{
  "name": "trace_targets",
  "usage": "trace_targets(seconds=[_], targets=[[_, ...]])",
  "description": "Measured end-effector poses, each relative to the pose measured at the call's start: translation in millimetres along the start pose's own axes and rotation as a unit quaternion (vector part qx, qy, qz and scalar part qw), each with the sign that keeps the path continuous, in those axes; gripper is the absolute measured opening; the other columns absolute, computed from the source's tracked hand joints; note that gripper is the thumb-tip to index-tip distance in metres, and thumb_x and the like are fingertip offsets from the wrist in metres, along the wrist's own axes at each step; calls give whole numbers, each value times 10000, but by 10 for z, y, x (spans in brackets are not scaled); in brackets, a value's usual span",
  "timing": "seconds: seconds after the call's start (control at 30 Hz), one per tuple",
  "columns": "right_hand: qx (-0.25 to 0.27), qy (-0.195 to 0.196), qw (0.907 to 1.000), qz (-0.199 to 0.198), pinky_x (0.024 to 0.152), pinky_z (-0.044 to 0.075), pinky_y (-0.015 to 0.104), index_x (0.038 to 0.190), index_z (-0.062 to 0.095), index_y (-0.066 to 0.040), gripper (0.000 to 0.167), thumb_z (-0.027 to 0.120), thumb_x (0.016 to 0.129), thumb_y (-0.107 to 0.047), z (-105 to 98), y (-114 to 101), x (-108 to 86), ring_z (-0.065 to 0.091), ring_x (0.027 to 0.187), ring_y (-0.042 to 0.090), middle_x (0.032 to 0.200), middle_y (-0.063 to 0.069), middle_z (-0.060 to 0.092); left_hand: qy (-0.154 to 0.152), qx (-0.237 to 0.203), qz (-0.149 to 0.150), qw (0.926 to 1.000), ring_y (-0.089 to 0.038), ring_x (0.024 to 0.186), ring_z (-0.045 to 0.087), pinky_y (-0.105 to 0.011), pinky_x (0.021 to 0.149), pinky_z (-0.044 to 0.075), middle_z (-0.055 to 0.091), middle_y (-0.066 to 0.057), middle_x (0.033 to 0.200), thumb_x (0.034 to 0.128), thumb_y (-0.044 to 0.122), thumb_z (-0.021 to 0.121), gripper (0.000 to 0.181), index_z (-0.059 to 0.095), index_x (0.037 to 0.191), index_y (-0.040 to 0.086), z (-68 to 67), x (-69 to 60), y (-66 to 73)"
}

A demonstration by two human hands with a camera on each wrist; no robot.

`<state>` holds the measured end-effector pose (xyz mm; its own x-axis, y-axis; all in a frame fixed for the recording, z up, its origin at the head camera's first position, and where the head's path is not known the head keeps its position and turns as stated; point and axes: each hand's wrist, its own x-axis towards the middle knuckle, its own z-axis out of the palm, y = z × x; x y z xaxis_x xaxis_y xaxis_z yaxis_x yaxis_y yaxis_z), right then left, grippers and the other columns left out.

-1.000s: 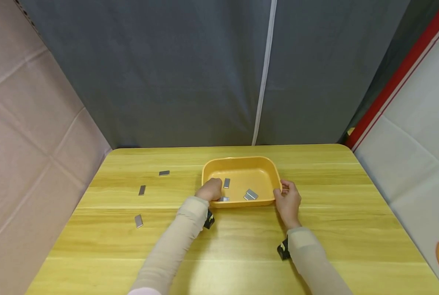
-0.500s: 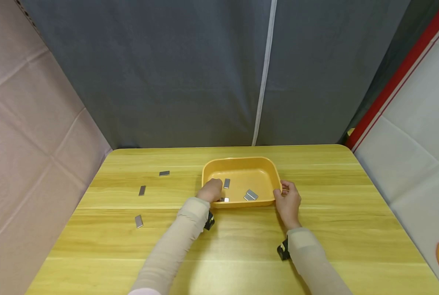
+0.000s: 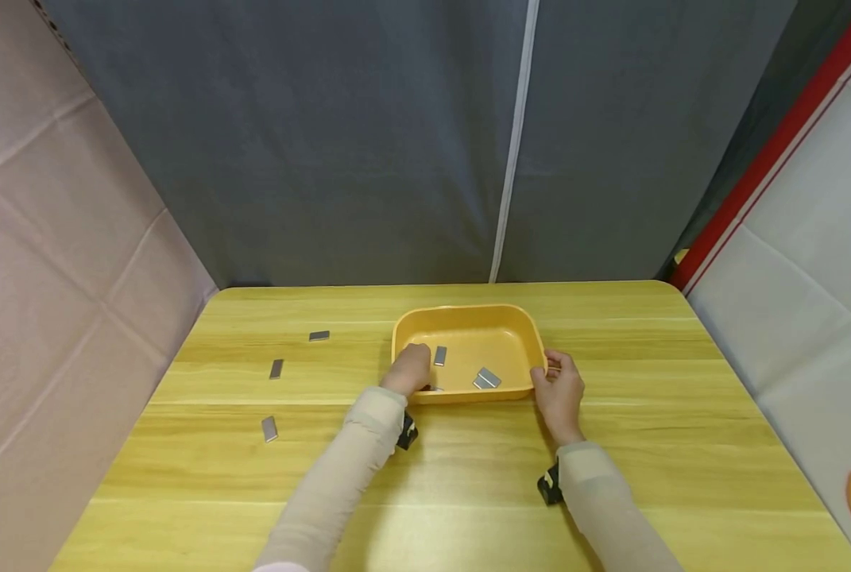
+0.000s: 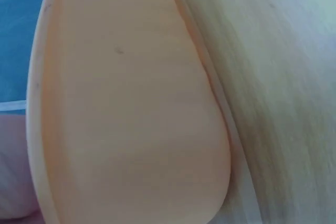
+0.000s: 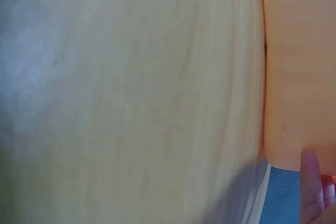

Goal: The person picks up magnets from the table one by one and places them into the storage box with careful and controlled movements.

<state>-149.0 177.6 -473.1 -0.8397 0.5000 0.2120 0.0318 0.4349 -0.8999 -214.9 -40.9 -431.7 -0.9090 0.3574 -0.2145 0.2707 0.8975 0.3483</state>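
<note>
An orange-yellow rectangular tray (image 3: 468, 397) stands on the wooden table with small flat silver-grey metal plates inside it. My left hand (image 3: 408, 369) reaches over its near left corner, and its fingertips are hidden inside. Beside those fingers a plate (image 3: 436, 388) shows only as a thin sliver; whether they pinch it cannot be seen. One plate (image 3: 440, 356) lies further back, and two overlapping plates (image 3: 489, 376) lie towards the right. With my right hand (image 3: 559, 393) I grip the tray's near right corner. Its thumb (image 5: 311, 171) presses the wall in the right wrist view.
Three similar plates lie apart on the table left of the tray: a far one (image 3: 319, 336), a middle one (image 3: 276, 369) and a near one (image 3: 270, 429). A grey curtain (image 3: 368, 159) hangs behind the table's back edge. Pale cloth walls (image 3: 75, 262) flank both sides.
The plate surfaces beside my left fingers have shrunk from broad and flat to a thin sliver. The left hand has barely shifted; the right hand and the tray stay in place.
</note>
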Motion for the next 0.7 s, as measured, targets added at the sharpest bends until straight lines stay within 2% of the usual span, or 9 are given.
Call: trace_targets(seconds=[0.17,0.33,0.47,0.6,0.7], targets=[[87,5,10000,-15,603,375,69,1067,545,43,315,528,756,-3,2,-2,-2,567,815,278,969,204,574,285,-955,198,9948,-97,418,351,-192,426,324,455,-5,459,746,-34,609,156,626,591,-35,-31,-22,-49],[86,-31,10000,-16,584,353,39,1072,545,38,316,530,759,-3,0,2,-3,567,815,275,970,199,575,462,-1802,158,9824,-95,472,429,-198,448,375,582,-26,603,787,52,640,125,664,678,-6,-45,-28,-97],[71,-53,10000,-2,593,360,51,1074,543,35,313,530,763,-3,-2,6,-3,564,818,271,972,193,572,779,-2412,121,9673,-124,598,533,-222,513,445,619,-60,728,794,65,633,71,670,788,4,-31,-17,-134],[43,-56,10000,23,599,374,73,1070,544,32,311,534,762,-6,-3,-3,-5,565,818,269,973,190,574,1085,-3084,157,9449,-159,692,580,-244,592,478,629,-81,783,799,67,629,103,655,864,-9,-10,-13,-174],[35,-48,10000,40,609,394,106,1071,546,35,315,534,760,-10,-5,-9,0,567,819,275,974,197,575,1350,-3404,305,9300,-166,715,597,-251,618,484,638,-82,809,808,86,627,123,652,887,-5,9,-16,-205]])
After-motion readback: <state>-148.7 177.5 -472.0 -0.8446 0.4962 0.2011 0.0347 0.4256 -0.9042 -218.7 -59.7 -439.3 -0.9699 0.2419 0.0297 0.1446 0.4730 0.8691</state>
